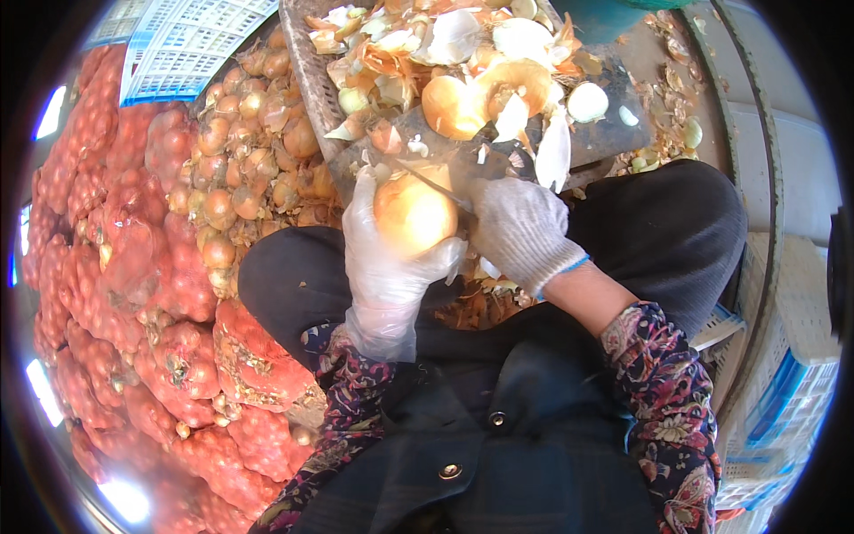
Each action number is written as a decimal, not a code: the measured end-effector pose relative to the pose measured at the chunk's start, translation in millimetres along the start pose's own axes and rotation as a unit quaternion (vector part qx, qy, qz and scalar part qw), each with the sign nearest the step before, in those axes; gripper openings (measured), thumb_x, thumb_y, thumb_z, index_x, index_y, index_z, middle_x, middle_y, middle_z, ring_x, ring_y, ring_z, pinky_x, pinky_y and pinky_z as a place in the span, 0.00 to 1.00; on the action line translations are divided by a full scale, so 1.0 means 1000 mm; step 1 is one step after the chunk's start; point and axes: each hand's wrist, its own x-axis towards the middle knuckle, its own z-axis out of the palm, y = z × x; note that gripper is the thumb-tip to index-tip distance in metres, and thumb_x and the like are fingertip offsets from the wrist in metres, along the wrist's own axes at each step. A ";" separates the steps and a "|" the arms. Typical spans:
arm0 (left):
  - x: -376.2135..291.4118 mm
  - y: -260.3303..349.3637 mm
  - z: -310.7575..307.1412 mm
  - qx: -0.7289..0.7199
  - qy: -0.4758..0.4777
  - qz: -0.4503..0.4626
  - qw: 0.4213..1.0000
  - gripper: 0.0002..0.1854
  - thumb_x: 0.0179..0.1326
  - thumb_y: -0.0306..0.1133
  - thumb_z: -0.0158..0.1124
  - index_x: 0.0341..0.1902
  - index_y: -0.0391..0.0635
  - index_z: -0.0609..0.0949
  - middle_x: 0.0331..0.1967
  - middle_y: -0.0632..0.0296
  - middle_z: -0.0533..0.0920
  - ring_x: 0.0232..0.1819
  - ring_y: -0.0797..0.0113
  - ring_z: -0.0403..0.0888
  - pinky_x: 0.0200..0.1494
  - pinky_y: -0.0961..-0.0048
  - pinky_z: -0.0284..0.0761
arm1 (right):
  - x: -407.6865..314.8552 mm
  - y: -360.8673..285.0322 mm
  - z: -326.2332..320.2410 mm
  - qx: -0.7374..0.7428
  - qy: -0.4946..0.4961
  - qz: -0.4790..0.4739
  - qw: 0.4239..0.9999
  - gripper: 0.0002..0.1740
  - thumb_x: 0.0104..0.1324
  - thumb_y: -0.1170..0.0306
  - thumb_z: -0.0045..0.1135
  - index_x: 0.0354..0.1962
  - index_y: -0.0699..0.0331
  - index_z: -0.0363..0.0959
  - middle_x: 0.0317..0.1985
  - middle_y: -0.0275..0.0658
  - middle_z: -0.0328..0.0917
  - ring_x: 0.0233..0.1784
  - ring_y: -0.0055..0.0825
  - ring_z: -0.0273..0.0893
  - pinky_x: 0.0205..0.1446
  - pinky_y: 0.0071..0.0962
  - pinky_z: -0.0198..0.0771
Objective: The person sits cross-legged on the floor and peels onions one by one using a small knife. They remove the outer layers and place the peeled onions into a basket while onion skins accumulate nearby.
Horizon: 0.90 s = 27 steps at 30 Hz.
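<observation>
My left hand (383, 267), in a white glove under a clear plastic one, grips a large yellow onion (417, 212) above my lap. A knife (430, 181) lies with its thin blade across the top of the onion. Its handle is mostly hidden in my right hand (520, 223), which wears a grey-white knitted glove. Just beyond the hands, a dark board (590, 143) rests across a plastic crate (310, 83). Onion skins (454, 37) are heaped there, with a peeled white onion (587, 102) at the right.
Loose yellow onions (250, 153) are piled left of my knee. Red mesh sacks of onions (133, 267) fill the far left. A white and blue crate (190, 47) stands at upper left, more crates (780, 400) at lower right. A curved metal rail (774, 173) runs down the right side.
</observation>
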 end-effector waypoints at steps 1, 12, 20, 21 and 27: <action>0.001 0.001 0.002 -0.041 -0.003 -0.006 0.999 0.60 0.34 0.43 0.91 0.71 0.29 0.68 0.59 0.44 0.80 0.59 0.48 0.82 0.62 0.57 0.79 | 0.001 0.001 0.001 0.004 0.002 -0.003 1.000 0.09 0.58 0.67 0.68 0.36 0.60 0.84 0.34 0.48 0.87 0.40 0.47 0.88 0.42 0.47 0.82; -0.021 0.025 -0.020 -0.473 -0.096 -0.042 0.875 0.63 0.33 0.43 0.94 0.73 0.35 0.67 0.66 0.49 0.77 0.64 0.57 0.80 0.66 0.58 0.79 | -0.048 -0.016 -0.067 -0.144 0.245 -0.259 0.923 0.05 0.61 0.71 0.57 0.35 0.59 0.73 0.25 0.38 0.75 0.28 0.33 0.85 0.25 0.34 0.76; -0.033 0.026 -0.017 -0.432 -0.097 0.017 0.896 0.68 0.39 0.54 0.90 0.79 0.37 0.59 0.72 0.46 0.69 0.71 0.51 0.74 0.72 0.55 0.74 | -0.015 0.020 -0.079 0.234 0.153 0.032 0.960 0.12 0.69 0.62 0.64 0.42 0.62 0.86 0.24 0.39 0.84 0.28 0.31 0.85 0.34 0.33 0.79; -0.030 0.023 -0.019 -0.438 -0.093 0.011 0.894 0.65 0.44 0.53 0.87 0.79 0.37 0.59 0.73 0.45 0.69 0.71 0.49 0.74 0.72 0.53 0.75 | -0.022 0.008 -0.085 0.372 0.066 0.043 0.925 0.12 0.68 0.65 0.66 0.41 0.65 0.86 0.23 0.36 0.84 0.25 0.25 0.83 0.31 0.29 0.78; -0.015 0.028 -0.012 -0.423 -0.060 -0.028 0.904 0.67 0.39 0.39 0.91 0.80 0.36 0.56 0.68 0.47 0.74 0.66 0.52 0.79 0.66 0.56 0.81 | -0.026 -0.007 -0.046 0.533 -0.087 0.011 0.842 0.18 0.64 0.76 0.67 0.51 0.72 0.77 0.30 0.38 0.86 0.25 0.21 0.83 0.26 0.22 0.78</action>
